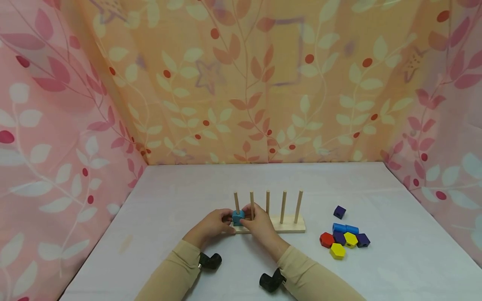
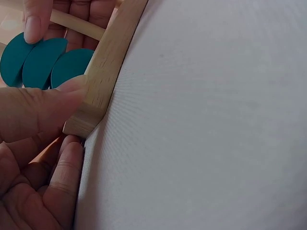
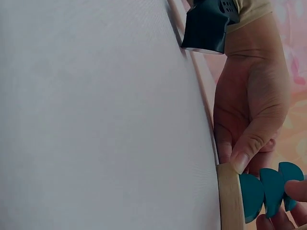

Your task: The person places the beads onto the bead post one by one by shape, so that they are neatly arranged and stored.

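Observation:
A wooden peg stand (image 1: 291, 225) with several upright pegs rests on the white table. On its leftmost peg (image 1: 236, 201) sits a stack of three teal blocks (image 2: 43, 63) with rounded sides. My left hand (image 1: 211, 225) grips the left end of the stand's base, its thumb (image 3: 247, 151) on the base beside the lowest block. From the other side, my right hand (image 1: 261, 225) holds the topmost teal block (image 2: 15, 60), with the thumb (image 2: 36, 24) pressed on its rounded face. The right fingers behind the stack are partly hidden.
Right of the stand lie loose blocks: a red hexagon (image 1: 326, 239), yellow hexagons (image 1: 337, 251), blue cylinders (image 1: 339, 228) and several dark purple blocks, one purple block (image 1: 339, 212) apart at the back. Flowered cloth (image 1: 244, 104) closes off the table's back and sides.

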{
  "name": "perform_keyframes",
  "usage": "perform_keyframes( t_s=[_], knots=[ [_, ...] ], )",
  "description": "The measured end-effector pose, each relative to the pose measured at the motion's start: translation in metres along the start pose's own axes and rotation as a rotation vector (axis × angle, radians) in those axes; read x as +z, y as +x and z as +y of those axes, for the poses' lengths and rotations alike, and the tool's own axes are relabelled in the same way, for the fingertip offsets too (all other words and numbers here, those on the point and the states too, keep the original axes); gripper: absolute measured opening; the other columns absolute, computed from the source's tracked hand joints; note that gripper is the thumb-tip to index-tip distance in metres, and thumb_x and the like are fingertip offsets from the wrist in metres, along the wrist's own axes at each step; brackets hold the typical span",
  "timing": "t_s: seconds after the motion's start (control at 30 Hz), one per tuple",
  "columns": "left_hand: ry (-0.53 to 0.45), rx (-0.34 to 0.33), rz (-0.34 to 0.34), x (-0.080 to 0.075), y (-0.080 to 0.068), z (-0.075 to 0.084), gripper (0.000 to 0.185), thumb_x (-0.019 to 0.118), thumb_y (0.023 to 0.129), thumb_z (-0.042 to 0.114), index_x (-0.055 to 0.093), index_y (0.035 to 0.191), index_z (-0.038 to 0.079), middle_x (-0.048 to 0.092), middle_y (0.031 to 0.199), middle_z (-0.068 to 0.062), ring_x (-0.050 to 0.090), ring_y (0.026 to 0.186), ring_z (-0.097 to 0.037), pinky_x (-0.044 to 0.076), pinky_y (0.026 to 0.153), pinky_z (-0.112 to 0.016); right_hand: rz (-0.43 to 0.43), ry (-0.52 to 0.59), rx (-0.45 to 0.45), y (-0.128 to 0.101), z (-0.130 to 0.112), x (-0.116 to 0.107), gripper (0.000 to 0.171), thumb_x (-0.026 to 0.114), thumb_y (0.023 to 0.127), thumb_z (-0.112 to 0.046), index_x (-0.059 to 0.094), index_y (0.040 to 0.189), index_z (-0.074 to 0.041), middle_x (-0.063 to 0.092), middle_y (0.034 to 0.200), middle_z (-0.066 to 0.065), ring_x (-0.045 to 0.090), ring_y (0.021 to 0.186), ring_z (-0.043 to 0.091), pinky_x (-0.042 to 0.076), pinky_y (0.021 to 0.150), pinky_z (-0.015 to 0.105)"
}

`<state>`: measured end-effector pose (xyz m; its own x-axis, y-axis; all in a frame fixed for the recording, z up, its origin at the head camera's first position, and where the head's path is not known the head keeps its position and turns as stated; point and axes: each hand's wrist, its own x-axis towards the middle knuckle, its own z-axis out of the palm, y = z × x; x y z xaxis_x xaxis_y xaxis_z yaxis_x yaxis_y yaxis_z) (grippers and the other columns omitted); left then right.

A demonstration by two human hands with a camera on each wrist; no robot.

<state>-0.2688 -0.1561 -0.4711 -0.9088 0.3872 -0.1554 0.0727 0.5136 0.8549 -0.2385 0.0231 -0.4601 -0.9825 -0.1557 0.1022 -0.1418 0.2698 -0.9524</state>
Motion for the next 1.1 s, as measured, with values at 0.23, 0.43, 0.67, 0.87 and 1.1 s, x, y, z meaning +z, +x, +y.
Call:
perform_keyframes(
  t_s=[0.23,0.43,0.67,0.87,1.1],
  knots=[
    [-0.013,-0.020,0.000,0.000,0.000,0.002,0.041,0.078,0.068,0.006,0.061,0.106,0.008,0.058,0.098,0.000,0.050,0.091,-0.017,0.041,0.083,-0.033,-0.048,-0.055,-0.007,-0.005,-0.011,-0.012,0.037,0.067,0.081,-0.008,0.053,0.116,-0.001,0.059,0.113,0.014,0.058,0.103,0.029,0.045,0.086,0.039],
    [0.001,-0.028,0.004,-0.001,0.001,0.002,0.042,0.077,0.069,0.008,0.061,0.108,0.009,0.058,0.097,-0.001,0.050,0.090,-0.017,0.041,0.084,-0.034,-0.038,-0.037,-0.064,-0.010,-0.027,-0.023,0.042,0.065,0.083,-0.006,0.052,0.123,-0.004,0.057,0.119,0.015,0.051,0.115,0.031,0.039,0.095,0.042],
    [0.005,-0.042,0.005,0.000,0.001,0.003,0.044,0.078,0.069,0.009,0.061,0.109,0.010,0.059,0.099,0.000,0.050,0.092,-0.016,0.040,0.085,-0.035,-0.024,0.021,-0.105,-0.016,-0.045,-0.034,0.049,0.065,0.083,-0.004,0.047,0.129,-0.002,0.054,0.125,0.013,0.047,0.119,0.026,0.036,0.098,0.039],
    [0.000,-0.051,0.009,0.000,0.000,0.004,0.045,0.078,0.068,0.007,0.061,0.110,0.008,0.059,0.100,-0.001,0.051,0.092,-0.016,0.041,0.085,-0.035,-0.053,0.083,-0.115,-0.024,-0.060,-0.047,0.052,0.063,0.084,-0.002,0.043,0.132,0.000,0.051,0.127,0.015,0.045,0.121,0.028,0.032,0.100,0.042],
    [0.013,-0.047,0.007,0.000,0.002,-0.001,0.045,0.078,0.068,0.008,0.061,0.109,0.008,0.059,0.099,-0.001,0.051,0.091,-0.015,0.042,0.083,-0.030,-0.093,0.060,-0.166,-0.033,-0.074,-0.073,0.047,0.061,0.086,-0.005,0.046,0.130,-0.002,0.051,0.128,0.014,0.048,0.119,0.026,0.036,0.097,0.037]
  ],
)
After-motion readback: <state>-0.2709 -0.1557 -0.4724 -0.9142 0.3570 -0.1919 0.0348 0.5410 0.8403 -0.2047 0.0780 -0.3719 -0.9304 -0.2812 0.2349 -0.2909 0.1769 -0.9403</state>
